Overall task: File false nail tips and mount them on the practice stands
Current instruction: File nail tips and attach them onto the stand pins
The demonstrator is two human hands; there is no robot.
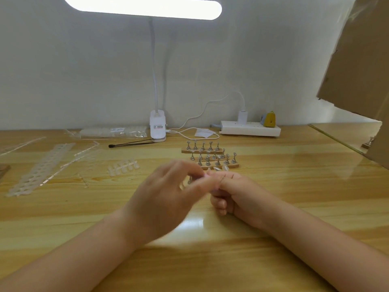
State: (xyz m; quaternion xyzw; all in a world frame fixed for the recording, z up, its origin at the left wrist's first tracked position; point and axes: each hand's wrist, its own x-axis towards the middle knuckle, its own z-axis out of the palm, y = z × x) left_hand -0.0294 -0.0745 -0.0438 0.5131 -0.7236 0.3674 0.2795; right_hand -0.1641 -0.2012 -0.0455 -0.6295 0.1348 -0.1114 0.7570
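Both hands, left (pixel 168 192) blurred, right (pixel 233 192), pinch one tip (pixel 207 175); most stands (pixel 210 157) remain bare, two tips mounted.

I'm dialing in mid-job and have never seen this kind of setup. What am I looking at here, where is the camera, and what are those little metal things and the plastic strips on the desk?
There is no machine: a person works bare-handed, and the one picture comes from a camera worn on the head, looking forward and down. The left hand and right hand meet over the wooden table. The right hand's fingers are curled, and something small and pale pink sits between the two hands' fingertips; the left hand is blurred, so I cannot tell exactly what it is or how the left hand grips it. Just beyond are the practice stands: small metal pegs on wooden strips, the nearest strip carrying two clear nail tips. To the left lie strips of false nail tips and emptied plastic frames. At the back stand a clip lamp, a thin black tool and a power strip.
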